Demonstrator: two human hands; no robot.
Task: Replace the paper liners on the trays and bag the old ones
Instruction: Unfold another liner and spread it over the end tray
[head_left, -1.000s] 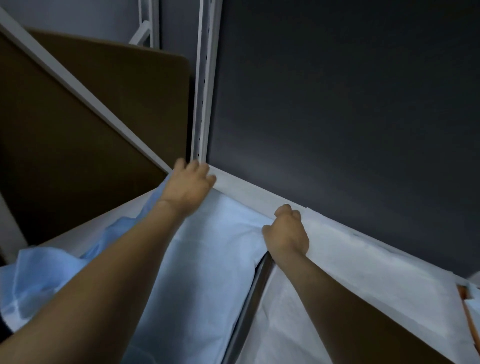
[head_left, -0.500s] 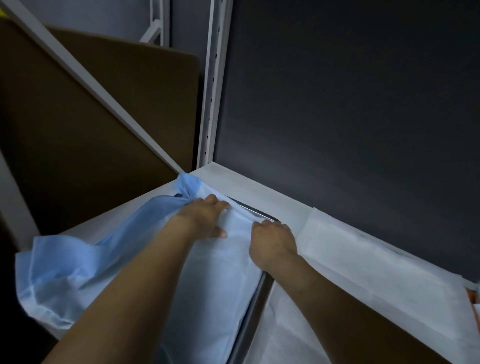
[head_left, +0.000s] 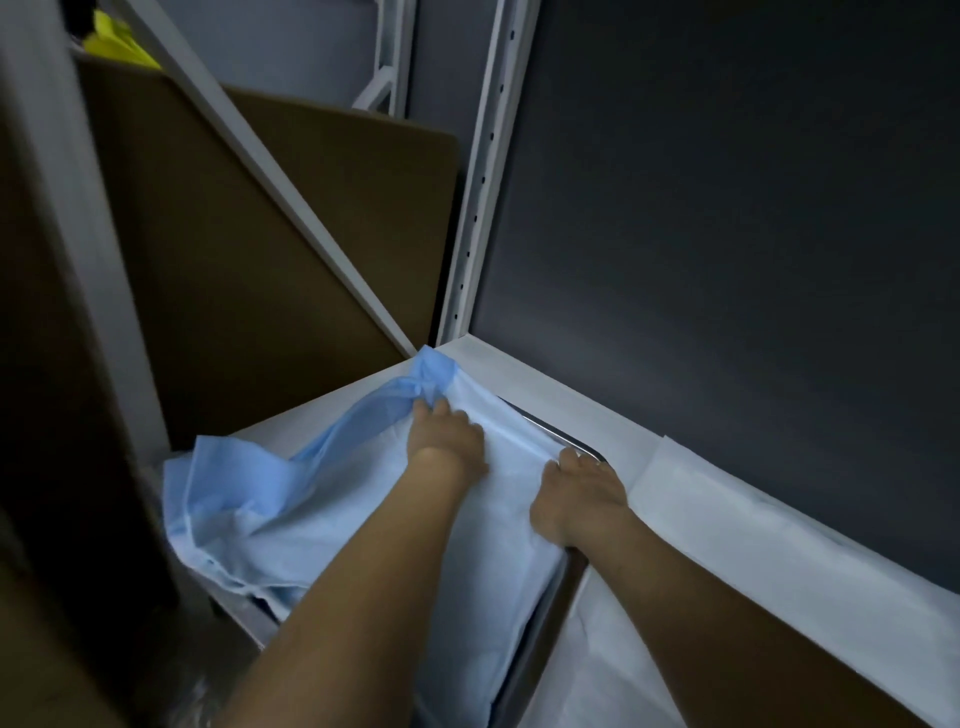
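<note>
You have a dark back panel (head_left: 727, 208) ahead, a white perforated upright (head_left: 483, 171) beside it, brown cardboard (head_left: 208, 260) and something yellow (head_left: 117, 36) leftward.

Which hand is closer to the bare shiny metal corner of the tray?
Right. The right hand sits at the tray's exposed metal corner; the left hand grips the light blue paper liner farther left.

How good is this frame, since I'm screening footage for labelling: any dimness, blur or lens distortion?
Head view: dim overall, dark back panel nearly featureless; blue liner, left hand and right hand lit enough yet slightly soft; wide-angle lens bows the shelf upright; no glare.
</note>
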